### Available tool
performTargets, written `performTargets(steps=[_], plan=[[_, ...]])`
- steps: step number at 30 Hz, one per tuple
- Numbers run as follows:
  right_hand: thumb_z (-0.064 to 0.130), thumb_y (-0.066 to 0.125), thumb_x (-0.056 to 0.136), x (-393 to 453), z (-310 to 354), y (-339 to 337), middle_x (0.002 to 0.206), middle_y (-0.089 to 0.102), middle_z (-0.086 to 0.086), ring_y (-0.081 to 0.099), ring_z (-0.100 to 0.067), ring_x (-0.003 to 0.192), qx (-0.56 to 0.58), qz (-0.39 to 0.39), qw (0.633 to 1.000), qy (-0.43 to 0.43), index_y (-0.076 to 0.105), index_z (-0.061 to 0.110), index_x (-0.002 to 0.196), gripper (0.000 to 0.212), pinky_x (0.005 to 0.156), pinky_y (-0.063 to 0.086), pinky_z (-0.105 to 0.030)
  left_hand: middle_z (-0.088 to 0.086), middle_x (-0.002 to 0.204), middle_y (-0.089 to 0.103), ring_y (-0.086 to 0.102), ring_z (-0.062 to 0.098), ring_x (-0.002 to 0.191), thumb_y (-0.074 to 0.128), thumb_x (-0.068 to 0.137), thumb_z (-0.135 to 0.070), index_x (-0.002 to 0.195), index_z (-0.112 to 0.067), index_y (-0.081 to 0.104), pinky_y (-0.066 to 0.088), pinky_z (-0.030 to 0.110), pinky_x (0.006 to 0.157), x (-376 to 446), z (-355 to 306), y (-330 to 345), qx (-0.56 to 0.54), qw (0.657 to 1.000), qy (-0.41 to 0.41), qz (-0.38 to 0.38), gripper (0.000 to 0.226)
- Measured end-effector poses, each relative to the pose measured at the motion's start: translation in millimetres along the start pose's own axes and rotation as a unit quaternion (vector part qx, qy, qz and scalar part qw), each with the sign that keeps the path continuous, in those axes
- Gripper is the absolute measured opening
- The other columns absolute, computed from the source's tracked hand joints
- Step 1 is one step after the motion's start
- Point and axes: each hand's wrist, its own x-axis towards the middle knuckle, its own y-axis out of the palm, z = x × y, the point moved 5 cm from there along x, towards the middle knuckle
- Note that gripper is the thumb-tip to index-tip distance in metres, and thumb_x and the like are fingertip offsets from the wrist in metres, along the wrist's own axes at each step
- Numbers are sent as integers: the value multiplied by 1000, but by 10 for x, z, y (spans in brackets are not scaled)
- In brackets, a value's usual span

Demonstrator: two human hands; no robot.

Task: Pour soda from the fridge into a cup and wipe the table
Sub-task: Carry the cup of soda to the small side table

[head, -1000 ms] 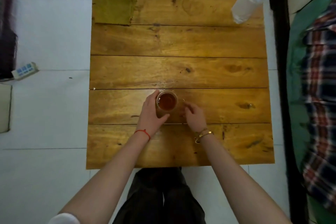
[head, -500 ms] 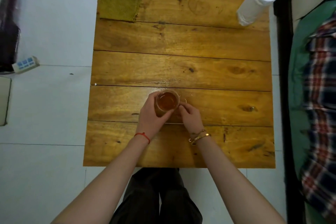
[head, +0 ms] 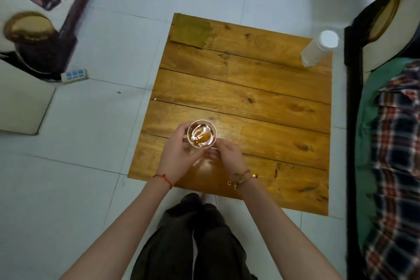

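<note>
Head view looks straight down on the cup [head: 202,136], a clear glass holding amber soda with a bright glare on the liquid, sitting over the near left part of the wooden table [head: 261,89]. Whether its base touches the boards or hangs just above them cannot be told from here. The left hand [head: 179,154] wraps the cup's left side, fingers [head: 181,127] curled round the wall; the right hand [head: 229,154] pinches at the near right rim or a handle, too blurred to tell which. A wet sheen lies on the table just right of the cup. To carry it well, keep the rim level and move slowly, since the soda seems to be swirling. The green cloth [head: 189,31] lies at the far left corner, well apart, for wiping. A white bottle [head: 319,50] stands at the far right corner.
</note>
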Motion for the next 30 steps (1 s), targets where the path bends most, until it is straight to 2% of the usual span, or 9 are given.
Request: performTargets(steps=[2, 4, 8, 11, 16, 20, 22, 26, 30], plan=[[14, 47, 100, -200, 39, 101, 101, 71, -15, 66, -15, 83, 7, 8, 1000, 2, 66, -1, 112, 27, 70, 56, -19, -21, 119, 59, 55, -7, 109, 85, 72, -31, 127, -28, 53, 46, 9, 86, -200, -84, -171, -5, 1000, 6, -12, 64], [13, 46, 100, -422, 92, 197, 93, 70, -8, 64, -11, 78, 0, 19, 1000, 0, 65, -3, 113, 28, 64, 53, -14, -21, 120, 60, 56, -5, 110, 84, 71, -35, 128, -29, 53, 49, 16, 90, -416, -157, -343, -11, 999, 6, -31, 65], [13, 42, 101, -911, 247, 432, 82, 69, 0, 61, -10, 73, -18, 67, 997, -13, 65, -2, 113, 30, 65, 50, -18, -21, 122, 60, 56, -4, 111, 84, 72, -35, 129, -29, 51, 52, 22, 93, -851, -301, -696, -13, 998, 2, -58, 67], [12, 41, 101, -1212, 322, 671, 85, 70, -2, 62, -11, 74, -42, 107, 993, -15, 67, 2, 111, 29, 69, 52, -20, -17, 125, 60, 57, 3, 113, 83, 71, -40, 130, -33, 50, 52, 26, 93, -1187, -325, -1011, -23, 996, -20, -87, 69], [17, 46, 100, -1636, 404, 1205, 87, 68, -5, 59, -18, 81, -75, 168, 983, -4, 69, 3, 107, 28, 71, 49, -25, -24, 116, 60, 58, -4, 108, 86, 68, -37, 124, -34, 51, 49, 14, 87, -1693, -257, -1579, -44, 985, -56, -156, 65], [22, 45, 101, -1862, 416, 1764, 85, 67, -9, 60, -18, 76, -137, 228, 964, -6, 70, 9, 91, 30, 72, 50, -24, -24, 116, 59, 55, -9, 107, 87, 69, -34, 123, -33, 52, 44, 3, 85, -2043, -100, -2033, -68, 973, -83, -206, 65], [23, 45, 101, -1960, 424, 2073, 85, 67, -8, 61, -12, 70, -159, 245, 956, -4, 68, 14, 86, 29, 70, 51, -21, -24, 116, 61, 57, -8, 107, 87, 69, -35, 122, -32, 53, 45, 7, 89, -2194, 8, -2275, -77, 965, -90, -233, 63], [19, 45, 101, -2120, 449, 2801, 91, 67, -8, 64, -8, 70, -176, 280, 944, 3, 68, 12, 93, 26, 63, 52, -16, -25, 116, 61, 58, -5, 109, 86, 66, -41, 121, -34, 54, 46, 10, 92, -2451, 276, -2861, -95, 947, -106, -287, 64], [12, 44, 99, -2263, 426, 3635, 93, 67, -8, 65, -15, 82, -163, 306, 938, 20, 68, 7, 95, 25, 81, 53, -24, -26, 118, 60, 58, -2, 112, 86, 68, -42, 123, -35, 52, 48, 14, 93, -2672, 613, -3522, -82, 935, -118, -325, 65]])
